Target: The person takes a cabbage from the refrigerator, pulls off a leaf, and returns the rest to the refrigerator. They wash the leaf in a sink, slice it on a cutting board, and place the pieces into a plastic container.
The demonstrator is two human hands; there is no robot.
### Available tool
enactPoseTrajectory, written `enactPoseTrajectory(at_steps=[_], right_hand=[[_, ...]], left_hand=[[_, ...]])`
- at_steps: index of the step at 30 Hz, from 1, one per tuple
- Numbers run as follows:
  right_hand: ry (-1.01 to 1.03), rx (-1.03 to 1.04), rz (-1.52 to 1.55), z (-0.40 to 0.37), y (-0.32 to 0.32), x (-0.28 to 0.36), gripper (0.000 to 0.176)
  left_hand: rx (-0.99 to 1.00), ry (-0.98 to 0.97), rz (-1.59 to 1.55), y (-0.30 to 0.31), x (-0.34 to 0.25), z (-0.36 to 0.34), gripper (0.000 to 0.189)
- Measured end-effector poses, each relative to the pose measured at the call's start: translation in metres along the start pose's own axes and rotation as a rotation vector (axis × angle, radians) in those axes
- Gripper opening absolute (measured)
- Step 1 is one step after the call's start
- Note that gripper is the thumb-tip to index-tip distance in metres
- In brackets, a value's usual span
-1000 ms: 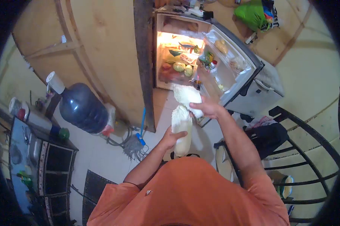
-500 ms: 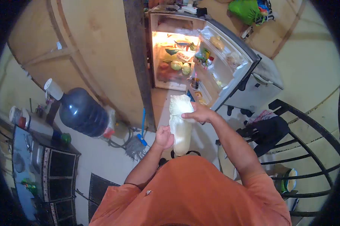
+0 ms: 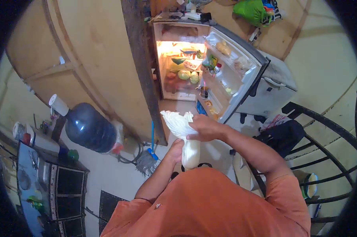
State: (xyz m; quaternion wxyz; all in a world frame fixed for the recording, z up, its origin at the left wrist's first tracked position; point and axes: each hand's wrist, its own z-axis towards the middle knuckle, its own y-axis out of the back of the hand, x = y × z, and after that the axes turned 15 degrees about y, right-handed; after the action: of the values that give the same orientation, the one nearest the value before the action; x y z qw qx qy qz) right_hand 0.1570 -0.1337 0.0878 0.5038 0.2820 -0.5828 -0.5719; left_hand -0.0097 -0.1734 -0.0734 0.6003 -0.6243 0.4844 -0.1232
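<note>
Both the right hand [image 3: 205, 128] and the left hand [image 3: 176, 151] are curled around the white bundle [image 3: 191, 155], the right at its neck, the left lower down, near the shirt [image 3: 210, 197]. Its top, flatter half a second ago, now fans out, bunched, leaning left. Beyond, the fridge [image 3: 181, 96] stands open.

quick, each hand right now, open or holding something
Left hand: holding the white bundle by its lower part, fingers mostly hidden.
Right hand: closed on the white bundle, just below its flared top.
</note>
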Motion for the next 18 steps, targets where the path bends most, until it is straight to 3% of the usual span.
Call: enactPoseTrajectory(at_steps=[4, 10, 12, 15, 18], right_hand=[[0.014, 0.086, 0.019, -0.005, 0.005, 0.003, 0.042], [-0.037, 0.101, 0.056, -0.009, -0.004, -0.003, 0.041], [-0.043, 0.061, 0.124, -0.011, -0.012, -0.008, 0.041], [-0.092, 0.019, 0.267, -0.010, -0.007, -0.015, 0.036], [-0.128, 0.045, 0.205, -0.010, -0.001, -0.020, 0.037]], left_hand=[[0.001, -0.005, 0.087, 0.003, -0.005, -0.002, 0.036], [0.281, 0.011, -0.094, -0.003, -0.013, -0.012, 0.042], [0.021, 0.004, -0.045, 0.017, -0.009, -0.007, 0.043], [-0.137, 0.032, 0.138, 0.031, -0.009, 0.000, 0.045], [-0.094, 0.177, -0.043, 0.028, -0.015, -0.001, 0.048]])
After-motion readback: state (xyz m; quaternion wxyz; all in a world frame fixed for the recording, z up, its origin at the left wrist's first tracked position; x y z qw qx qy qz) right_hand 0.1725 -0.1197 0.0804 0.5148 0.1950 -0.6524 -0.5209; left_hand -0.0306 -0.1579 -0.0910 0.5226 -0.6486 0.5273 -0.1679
